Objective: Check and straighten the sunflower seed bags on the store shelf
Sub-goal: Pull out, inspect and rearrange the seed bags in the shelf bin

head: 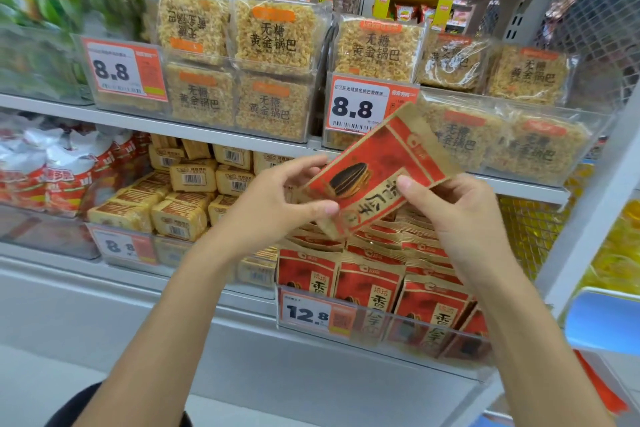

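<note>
Item: one sunflower seed bag (pixel 377 170), red and kraft-brown, printed face toward me; I am holding it in the air in front of the shelf, at 12 o'clock of the clear bin (pixel 381 328); there the other seed bags (pixel 370 284) are standing in rows behind the 12.8 price tag (pixel 306 314); whether it is touching any of them, I cannot tell.

Grip: my left hand (pixel 273 204) is pinching the bag's bottom end, thumb on the face, fingers curling over the far edge; my right hand (pixel 460 215) is pinching the long near edge about midway, thumb on the print, fingers behind; both hands are holding the bag, neither spread wide.

Handling, by my judgement: it is looking light and paper-skinned, soft rather than stiff, with loose seeds likely shifting toward whichever end is hanging lower; the paper is probably creasing easily, so I am favouring the edges and ends over squeezing the middle; the surface is looking matte, not slippery.

Orientation: the long axis is running from 8 o'clock to 2 o'clock; the logo end, its top, is pointing to 2 o'clock, so the lettering is lying tilted; the bags in the bin are standing top-up, so this one is needing a turn to 12 o'clock to match.
</note>
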